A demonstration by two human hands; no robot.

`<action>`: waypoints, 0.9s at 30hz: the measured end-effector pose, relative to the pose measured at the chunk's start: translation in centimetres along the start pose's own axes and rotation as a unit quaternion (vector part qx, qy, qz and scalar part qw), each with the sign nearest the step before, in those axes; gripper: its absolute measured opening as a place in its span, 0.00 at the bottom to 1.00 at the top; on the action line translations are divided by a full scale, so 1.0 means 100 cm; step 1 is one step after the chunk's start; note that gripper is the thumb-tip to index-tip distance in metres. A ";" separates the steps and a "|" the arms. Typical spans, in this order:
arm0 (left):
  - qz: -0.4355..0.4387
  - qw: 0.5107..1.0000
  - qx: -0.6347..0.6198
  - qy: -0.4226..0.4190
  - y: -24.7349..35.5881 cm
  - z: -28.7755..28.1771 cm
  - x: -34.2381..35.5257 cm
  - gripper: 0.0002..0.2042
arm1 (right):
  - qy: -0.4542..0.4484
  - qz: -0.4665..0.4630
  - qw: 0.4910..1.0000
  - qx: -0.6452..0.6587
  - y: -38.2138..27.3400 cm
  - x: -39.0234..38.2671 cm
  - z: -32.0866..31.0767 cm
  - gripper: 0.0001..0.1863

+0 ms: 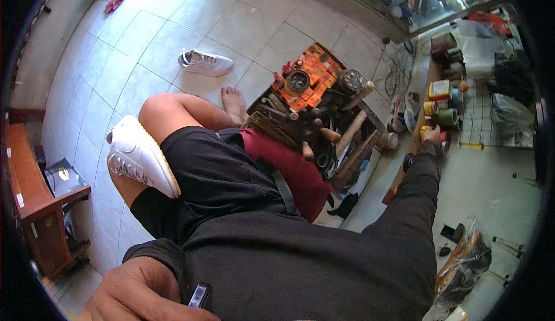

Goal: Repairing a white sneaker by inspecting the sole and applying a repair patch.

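Note:
My left hand (141, 295) is at the bottom left, fingers curled by a small shiny dark object (199, 295); what it grips is partly hidden. My right hand (430, 133) reaches to a long wooden shelf (402, 179) at the right, fingers closed on a small yellow item (426, 128), beside green (446, 117) and yellow (430, 108) cylinders and a yellow box (439, 90). A white sneaker (141, 156) rests on my bent left leg; its mate (205, 62) lies on the floor.
An orange tray (312, 69) with tins and tools sits on a low wooden stand (361, 142) beside a red cushion (298, 185). A wooden bench (23, 171) is at the left. A bagged wooden item (462, 269) lies at the lower right. A glass cabinet (433, 3) stands behind.

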State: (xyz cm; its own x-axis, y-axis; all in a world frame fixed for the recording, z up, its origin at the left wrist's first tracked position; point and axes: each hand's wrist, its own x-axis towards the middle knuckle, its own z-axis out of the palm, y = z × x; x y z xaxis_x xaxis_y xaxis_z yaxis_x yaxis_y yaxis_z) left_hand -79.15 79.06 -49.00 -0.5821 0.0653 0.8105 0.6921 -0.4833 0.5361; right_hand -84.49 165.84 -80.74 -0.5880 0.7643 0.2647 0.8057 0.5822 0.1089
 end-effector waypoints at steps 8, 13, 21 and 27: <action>0.035 0.993 0.109 0.012 0.026 0.002 -0.001 0.03 | 0.159 -0.278 0.905 0.279 -0.188 -0.132 -0.123 0.31; 0.003 0.983 0.177 -0.053 0.046 -0.005 0.010 0.05 | -0.013 -0.400 0.780 0.481 -0.345 -0.238 -0.225 0.27; 0.099 0.976 0.176 0.084 0.064 -0.004 -0.024 0.11 | -0.123 -0.482 0.831 0.248 -0.420 -0.273 -0.193 0.30; 0.142 0.982 0.111 0.056 0.056 -0.022 -0.028 0.12 | -0.138 -0.485 0.834 0.224 -0.425 -0.290 -0.188 0.33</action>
State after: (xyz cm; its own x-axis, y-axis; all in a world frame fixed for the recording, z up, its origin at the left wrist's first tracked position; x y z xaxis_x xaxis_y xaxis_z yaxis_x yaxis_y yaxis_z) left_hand -74.56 74.22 -48.77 -0.3872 -0.1475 0.9101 0.9018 -0.2660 0.3406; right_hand -100.35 113.70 -75.00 -0.9915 -0.1280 0.0221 -0.1295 0.9617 -0.2415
